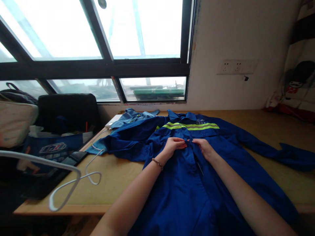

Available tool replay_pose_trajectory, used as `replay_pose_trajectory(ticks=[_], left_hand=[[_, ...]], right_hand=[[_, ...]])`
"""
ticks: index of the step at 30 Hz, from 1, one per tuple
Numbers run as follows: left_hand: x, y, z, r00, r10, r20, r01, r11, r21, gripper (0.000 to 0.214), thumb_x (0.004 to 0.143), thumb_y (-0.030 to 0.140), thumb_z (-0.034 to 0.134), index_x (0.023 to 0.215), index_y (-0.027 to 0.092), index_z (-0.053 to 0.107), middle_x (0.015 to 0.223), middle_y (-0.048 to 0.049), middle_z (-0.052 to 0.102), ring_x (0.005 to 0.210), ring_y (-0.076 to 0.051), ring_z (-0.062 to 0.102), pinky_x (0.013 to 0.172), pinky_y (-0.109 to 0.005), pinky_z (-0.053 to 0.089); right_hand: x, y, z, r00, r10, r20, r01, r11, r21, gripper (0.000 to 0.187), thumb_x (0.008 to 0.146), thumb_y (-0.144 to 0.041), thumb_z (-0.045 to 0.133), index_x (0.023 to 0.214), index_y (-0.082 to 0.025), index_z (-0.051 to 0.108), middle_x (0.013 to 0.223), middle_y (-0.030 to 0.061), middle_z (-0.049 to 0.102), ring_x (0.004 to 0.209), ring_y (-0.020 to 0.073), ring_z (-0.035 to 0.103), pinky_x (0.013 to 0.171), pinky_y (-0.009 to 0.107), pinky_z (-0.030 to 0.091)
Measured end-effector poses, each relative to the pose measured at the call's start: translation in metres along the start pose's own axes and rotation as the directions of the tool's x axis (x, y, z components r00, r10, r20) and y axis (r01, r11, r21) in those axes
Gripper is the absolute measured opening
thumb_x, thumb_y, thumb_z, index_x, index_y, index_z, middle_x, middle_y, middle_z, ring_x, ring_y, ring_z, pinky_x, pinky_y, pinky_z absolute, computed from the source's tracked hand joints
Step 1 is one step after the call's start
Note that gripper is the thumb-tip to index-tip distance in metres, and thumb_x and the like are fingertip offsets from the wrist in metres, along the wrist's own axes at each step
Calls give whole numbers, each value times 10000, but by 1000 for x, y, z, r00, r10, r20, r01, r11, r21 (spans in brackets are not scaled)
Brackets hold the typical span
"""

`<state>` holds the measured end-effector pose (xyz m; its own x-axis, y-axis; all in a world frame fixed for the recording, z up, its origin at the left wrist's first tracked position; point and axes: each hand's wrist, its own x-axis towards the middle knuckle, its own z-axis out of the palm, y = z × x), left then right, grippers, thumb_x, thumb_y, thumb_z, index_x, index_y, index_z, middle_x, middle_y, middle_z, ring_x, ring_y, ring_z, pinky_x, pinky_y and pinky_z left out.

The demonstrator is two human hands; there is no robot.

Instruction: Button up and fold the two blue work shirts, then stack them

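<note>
A blue work jacket (187, 183) with a yellow-green reflective stripe (190, 126) across the chest lies spread face up on a wooden table (115, 177). My left hand (174, 145), with a bead bracelet on the wrist, pinches the jacket's front placket just below the stripe. My right hand (203, 146) pinches the same placket from the other side, fingertips nearly touching the left ones. Both hands are closed on the fabric at the middle of the chest. The jacket's right sleeve (270, 147) stretches out toward the right.
A second blue garment (128, 122) lies behind the jacket at the left. A white hanger (66, 178) sits at the table's left front. A blue bag (52, 148), a black chair (67, 111) and a window are at left. Wall sockets (236, 66) at back right.
</note>
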<state>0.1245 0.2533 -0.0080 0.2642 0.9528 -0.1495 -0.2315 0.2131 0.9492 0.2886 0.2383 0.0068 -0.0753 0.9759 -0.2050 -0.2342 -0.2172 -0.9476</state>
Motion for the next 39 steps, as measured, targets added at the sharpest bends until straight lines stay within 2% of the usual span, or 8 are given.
replay_pose_trajectory(ticks=[12,19,22,25,27,30,34,39], left_hand=[[0,-4,2,999,29,19,-29,1000,11,257,566,198,746,766,68,650,752,-118,676,653,-189,651,659,-289,535],[2,-6,1,999,24,31,-23,1000,-16,240,577,174,732,777,65,657,714,-109,674,664,-178,647,693,-281,524],[0,-6,3,999,18,46,-17,1000,-23,246,609,237,720,770,64,653,688,-101,667,647,-160,638,689,-276,522],[-1,-6,6,998,24,53,-22,999,-29,279,634,314,700,765,76,634,681,-78,650,620,-133,619,651,-258,524],[-2,-6,8,999,32,29,-32,999,-24,286,609,302,720,766,90,609,677,-52,632,598,-115,605,611,-240,522],[-1,-8,8,999,40,-2,-40,999,-18,298,563,231,751,759,108,564,641,-17,595,563,-97,586,565,-220,512],[2,-10,8,999,38,-22,-39,998,-48,247,588,165,725,729,115,529,610,2,558,546,-87,573,544,-210,502],[2,-10,7,999,21,-41,-26,992,-123,170,633,88,655,723,116,514,598,2,548,531,-88,571,566,-230,503]], right_hand=[[1,6,3,998,-32,-59,27,996,-83,137,590,-220,596,666,-147,684,636,31,678,598,174,614,569,252,474],[-1,6,0,998,-43,40,50,977,-207,222,599,-290,602,739,-141,687,640,42,673,599,185,610,561,271,454],[-5,6,1,963,-270,2,235,834,-498,223,606,-317,608,732,-153,691,652,45,672,627,193,606,582,274,435],[-10,7,4,857,-510,69,382,539,-750,167,663,-311,572,698,-189,681,628,23,654,604,165,588,592,258,405],[-13,9,8,819,-563,112,388,398,-831,149,691,-301,555,718,-203,663,566,2,619,553,147,562,559,246,376],[-15,13,11,807,-573,142,372,306,-876,123,704,-275,545,759,-208,632,527,-19,581,521,133,539,530,231,345],[-15,14,12,803,-577,147,386,317,-866,112,704,-268,542,771,-207,607,516,-34,553,505,119,521,520,220,335],[-11,11,11,816,-568,109,428,467,-774,137,673,-292,566,762,-193,601,524,-40,525,488,107,489,500,211,348]])
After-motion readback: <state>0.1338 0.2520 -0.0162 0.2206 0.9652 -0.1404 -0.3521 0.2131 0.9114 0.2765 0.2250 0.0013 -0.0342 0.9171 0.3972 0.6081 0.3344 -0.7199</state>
